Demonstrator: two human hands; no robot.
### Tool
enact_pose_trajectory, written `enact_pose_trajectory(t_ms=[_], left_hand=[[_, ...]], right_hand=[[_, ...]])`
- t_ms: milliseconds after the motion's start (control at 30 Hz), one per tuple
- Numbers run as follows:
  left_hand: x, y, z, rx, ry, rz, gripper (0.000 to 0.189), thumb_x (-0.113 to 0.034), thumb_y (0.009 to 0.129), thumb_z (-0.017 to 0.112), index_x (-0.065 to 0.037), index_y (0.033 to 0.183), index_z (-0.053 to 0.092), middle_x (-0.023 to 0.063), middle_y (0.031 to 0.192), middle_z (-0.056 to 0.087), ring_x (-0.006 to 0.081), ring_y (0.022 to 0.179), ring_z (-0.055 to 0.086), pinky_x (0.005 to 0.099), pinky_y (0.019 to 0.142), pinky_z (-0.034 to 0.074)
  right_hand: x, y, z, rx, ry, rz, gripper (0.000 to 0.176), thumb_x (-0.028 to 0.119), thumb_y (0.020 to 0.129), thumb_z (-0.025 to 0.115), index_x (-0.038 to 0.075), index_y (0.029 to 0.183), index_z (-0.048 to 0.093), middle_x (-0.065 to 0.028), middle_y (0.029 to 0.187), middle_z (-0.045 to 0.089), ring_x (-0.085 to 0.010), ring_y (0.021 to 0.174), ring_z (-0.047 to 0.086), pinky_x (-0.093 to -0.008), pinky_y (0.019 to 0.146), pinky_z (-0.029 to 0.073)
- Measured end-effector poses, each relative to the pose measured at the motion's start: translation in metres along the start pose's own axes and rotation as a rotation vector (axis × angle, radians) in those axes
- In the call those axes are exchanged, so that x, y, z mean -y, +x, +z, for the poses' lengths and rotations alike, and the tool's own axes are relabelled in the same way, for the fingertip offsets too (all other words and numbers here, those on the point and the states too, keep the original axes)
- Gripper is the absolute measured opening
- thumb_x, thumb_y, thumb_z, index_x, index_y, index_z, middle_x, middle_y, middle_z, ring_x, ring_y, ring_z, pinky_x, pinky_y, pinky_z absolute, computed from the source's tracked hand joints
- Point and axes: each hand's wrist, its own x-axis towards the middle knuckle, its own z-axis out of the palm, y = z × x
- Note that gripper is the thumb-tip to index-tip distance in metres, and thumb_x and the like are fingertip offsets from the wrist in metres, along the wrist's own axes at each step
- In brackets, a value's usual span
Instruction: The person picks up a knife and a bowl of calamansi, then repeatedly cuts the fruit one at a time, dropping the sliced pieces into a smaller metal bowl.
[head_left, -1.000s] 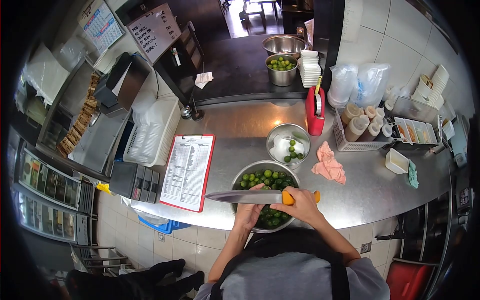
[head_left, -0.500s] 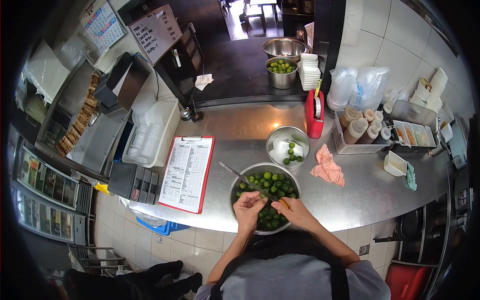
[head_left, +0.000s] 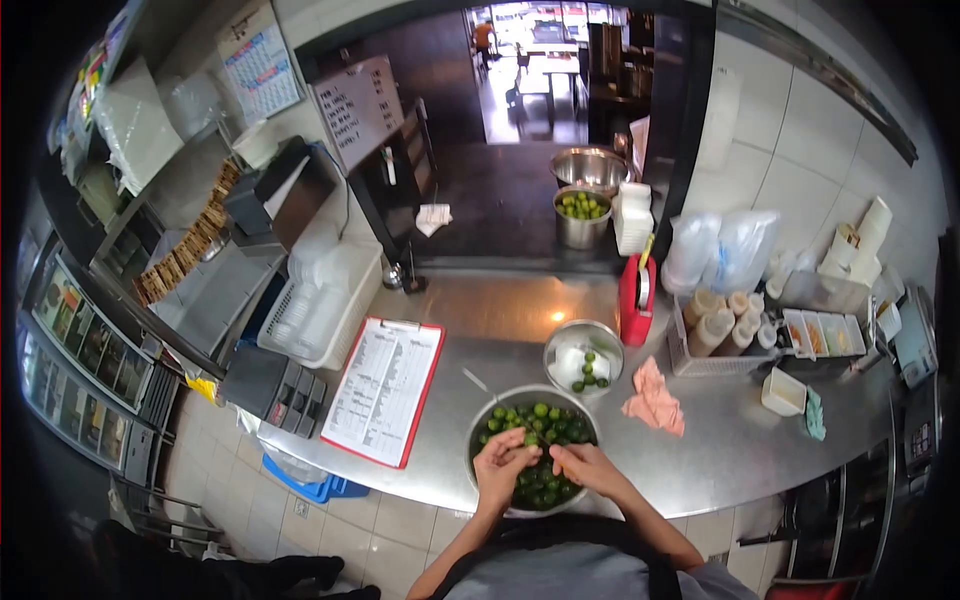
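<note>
A large steel bowl (head_left: 473, 430) full of small green limes (head_left: 545, 412) sits at the counter's front edge, below both my hands. My left hand (head_left: 503, 470) pinches one lime (head_left: 531, 439) between thumb and fingers over the bowl. Closed around the orange handle of a knife (head_left: 478, 381), my right hand (head_left: 588, 470) is just to the right; the blade is blurred and points up and left past my left fingers. Behind the large bowl stands a smaller steel bowl (head_left: 549, 352) with several limes and something white inside.
A red clipboard (head_left: 408, 440) lies left of the bowls, near a white basket (head_left: 345, 325) of plastic containers. To the right are a pink cloth (head_left: 655, 398), a red tape dispenser (head_left: 636, 305) and a basket (head_left: 710, 362) of squeeze bottles. A steel pot (head_left: 582, 232) of limes stands behind.
The camera view has tilted up, so the counter sits lower in the picture. My hands stay over the bowl on lime and knife; the blade has shifted and shows less clearly.
</note>
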Motion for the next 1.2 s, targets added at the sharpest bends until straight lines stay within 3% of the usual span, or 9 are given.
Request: enact_pose_trajectory(t_ms=[67,133,267,367,467,800,967,1200], left_hand=[[0.002,0.003,-0.003,0.027,-0.044,-0.03,0.03,0.007,0.079,0.06,0.007,0.108,0.053,0.0148,0.098,0.06,0.0208,0.083,0.064,0.0286,0.074,0.054],[0.001,0.007,-0.005,0.028,-0.109,-0.064,0.025,0.002,0.083,0.057,0.005,0.108,0.054,0.0127,0.097,0.06,0.0207,0.085,0.063,0.0305,0.077,0.053],[0.007,0.009,-0.013,0.002,-0.299,-0.152,0.013,-0.001,0.087,0.052,0.001,0.099,0.056,0.0086,0.096,0.059,0.0178,0.089,0.06,0.0331,0.083,0.051],[0.011,0.012,-0.012,0.006,-0.429,-0.21,0.029,0.002,0.083,0.056,0.001,0.112,0.053,0.0077,0.106,0.057,0.0178,0.098,0.057,0.0315,0.089,0.046],[0.009,0.008,-0.007,0.002,-0.364,-0.178,0.036,0.003,0.081,0.059,0.003,0.116,0.052,0.0083,0.108,0.057,0.018,0.098,0.057,0.0308,0.09,0.046],[0.015,0.005,-0.003,0.062,-0.346,-0.177,0.033,0.002,0.081,0.059,0.005,0.114,0.054,0.01,0.103,0.059,0.0179,0.094,0.058,0.0323,0.088,0.047],[0.017,0.004,-0.002,0.003,-0.38,-0.173,0.028,0.002,0.082,0.057,0.005,0.11,0.055,0.0095,0.1,0.06,0.0178,0.093,0.059,0.0313,0.086,0.048],[0.024,0.003,-0.007,-0.081,-0.34,-0.161,0.022,0.005,0.08,0.059,0.004,0.102,0.059,0.0107,0.103,0.061,0.0169,0.093,0.059,0.0309,0.086,0.048]], right_hand=[[0.009,-0.003,-0.002,-0.086,-0.148,-0.064,0.045,0.046,0.087,0.052,0.004,0.071,0.061,0.0001,0.052,0.047,-0.0099,0.049,0.045,-0.0267,0.046,0.034],[0.009,-0.002,-0.004,-0.139,-0.28,-0.063,0.058,0.058,0.079,0.054,0.002,0.072,0.061,-0.0154,0.059,0.056,-0.0294,0.059,0.058,-0.0359,0.056,0.043],[0.015,-0.009,-0.005,-0.254,-0.429,-0.13,0.058,0.06,0.074,0.06,0.002,0.068,0.057,-0.0182,0.058,0.055,-0.0367,0.058,0.057,-0.0409,0.053,0.042],[0.026,-0.015,-0.002,-0.258,-0.48,-0.113,0.059,0.06,0.07,0.063,0.002,0.065,0.055,-0.0171,0.056,0.055,-0.0356,0.057,0.058,-0.0413,0.052,0.042],[0.027,-0.013,0.001,-0.319,-0.518,-0.171,0.06,0.062,0.067,0.064,0.002,0.065,0.054,-0.0159,0.055,0.055,-0.0351,0.056,0.058,-0.041,0.052,0.043],[0.02,-0.013,0.0,-0.383,-0.547,-0.198,0.056,0.056,0.066,0.07,0.002,0.067,0.053,-0.0151,0.052,0.052,-0.0346,0.052,0.056,-0.0401,0.049,0.042],[0.023,-0.013,0.0,-0.395,-0.529,-0.2,0.057,0.057,0.066,0.069,0.002,0.066,0.053,-0.0154,0.052,0.052,-0.0349,0.051,0.055,-0.0403,0.049,0.042],[0.018,-0.013,0.004,-0.263,-0.538,-0.053,0.065,0.065,0.071,0.058,0.0,0.067,0.055,-0.0185,0.057,0.056,-0.035,0.058,0.059,-0.0422,0.055,0.045]])
